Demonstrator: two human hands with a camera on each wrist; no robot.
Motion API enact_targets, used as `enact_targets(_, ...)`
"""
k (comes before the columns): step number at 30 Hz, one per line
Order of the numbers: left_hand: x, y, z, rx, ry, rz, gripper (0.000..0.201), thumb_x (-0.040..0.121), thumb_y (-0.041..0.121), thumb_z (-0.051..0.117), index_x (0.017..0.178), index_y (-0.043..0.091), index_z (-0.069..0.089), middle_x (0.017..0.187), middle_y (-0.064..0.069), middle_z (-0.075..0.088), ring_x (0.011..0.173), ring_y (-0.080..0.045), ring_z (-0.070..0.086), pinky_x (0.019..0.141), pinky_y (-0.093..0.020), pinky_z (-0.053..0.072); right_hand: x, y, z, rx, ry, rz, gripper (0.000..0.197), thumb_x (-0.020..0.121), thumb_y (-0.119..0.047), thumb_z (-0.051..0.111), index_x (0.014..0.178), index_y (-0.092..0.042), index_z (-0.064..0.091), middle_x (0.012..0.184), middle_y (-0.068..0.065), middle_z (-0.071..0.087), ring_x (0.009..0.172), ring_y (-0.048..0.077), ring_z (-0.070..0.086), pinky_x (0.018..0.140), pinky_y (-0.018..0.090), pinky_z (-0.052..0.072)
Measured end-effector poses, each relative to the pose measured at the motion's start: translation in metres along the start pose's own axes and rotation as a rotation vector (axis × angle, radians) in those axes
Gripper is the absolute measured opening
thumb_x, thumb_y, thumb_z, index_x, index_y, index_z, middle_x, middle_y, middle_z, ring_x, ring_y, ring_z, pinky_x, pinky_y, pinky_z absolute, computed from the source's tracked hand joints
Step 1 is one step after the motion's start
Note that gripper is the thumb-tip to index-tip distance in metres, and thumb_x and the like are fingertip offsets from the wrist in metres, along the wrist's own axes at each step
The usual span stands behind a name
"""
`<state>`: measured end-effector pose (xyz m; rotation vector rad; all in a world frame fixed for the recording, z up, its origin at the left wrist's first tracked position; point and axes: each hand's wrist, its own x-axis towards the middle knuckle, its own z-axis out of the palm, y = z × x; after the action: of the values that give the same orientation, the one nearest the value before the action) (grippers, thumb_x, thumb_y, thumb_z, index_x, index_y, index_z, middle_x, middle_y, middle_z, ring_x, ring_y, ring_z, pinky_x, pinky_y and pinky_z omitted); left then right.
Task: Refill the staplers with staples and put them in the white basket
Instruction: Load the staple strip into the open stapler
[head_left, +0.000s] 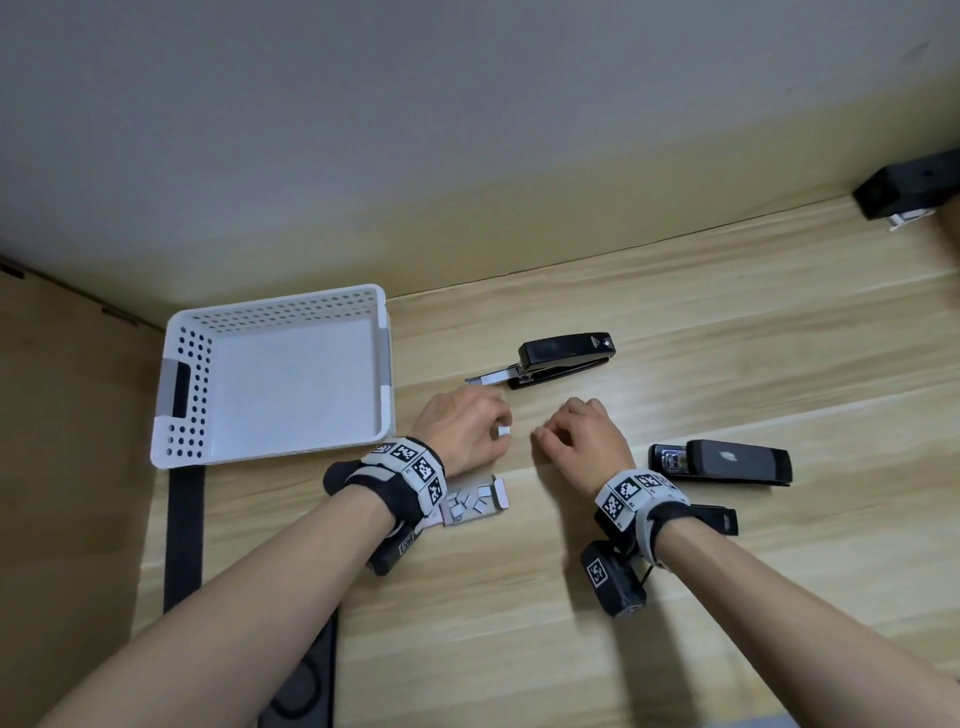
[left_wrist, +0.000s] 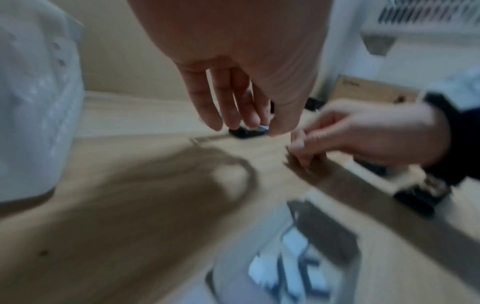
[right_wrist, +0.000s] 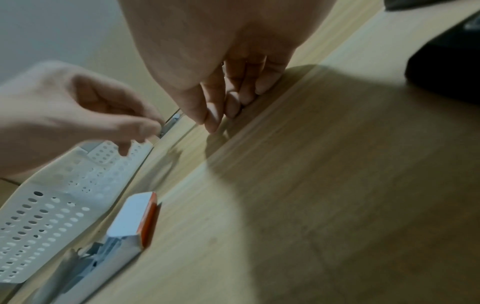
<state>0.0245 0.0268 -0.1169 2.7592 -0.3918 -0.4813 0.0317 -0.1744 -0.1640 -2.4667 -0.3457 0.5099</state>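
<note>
Both forearms are shown over the counter (head_left: 675, 322): a staple strip (head_left: 504, 430) is pinched in the left hand (head_left: 457, 431), the right hand (head_left: 584, 436) loosely curled and empty, loading into the black stapler's (head_left: 563, 358) extended tray judged next, the white basket (head_left: 182, 332) unfilled.

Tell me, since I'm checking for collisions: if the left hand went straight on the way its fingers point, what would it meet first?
Probably the metal staple tray pulled out of the black stapler, just beyond the left hand, which pinches a small staple strip. Depth is unclear, so it might pass above.
</note>
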Motion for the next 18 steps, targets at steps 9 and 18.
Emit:
enact_targets(9, 0.019, -0.029, -0.025, -0.03, 0.138, -0.24, 0.013, 0.085, 0.031, 0.062, 0.091, 0.024, 0.071, 0.091, 0.009, 0.063, 0.097, -0.016, 0.056, 0.072, -0.033, 0.048, 0.0, -0.002, 0.0, -0.023, 0.005, 0.056, 0.028, 0.093, -0.04, 0.054, 0.082, -0.02, 0.07, 0.09, -0.01, 0.055, 0.096, 0.01, 0.041, 0.071, 0.031, 0.041)
enact_targets(18, 0.021, -0.033, -0.021, -0.053, 0.121, -0.223, 0.013, 0.085, 0.03, 0.063, 0.092, 0.025, 0.072, 0.091, 0.012, 0.062, 0.097, -0.015, 0.056, 0.068, -0.029, 0.043, 0.002, -0.007, 0.001, -0.061, 0.02, 0.08, 0.027, 0.092, -0.04, 0.053, 0.08, -0.023, 0.07, 0.089, -0.011, 0.056, 0.096, 0.011, 0.042, 0.067, 0.028, 0.036)
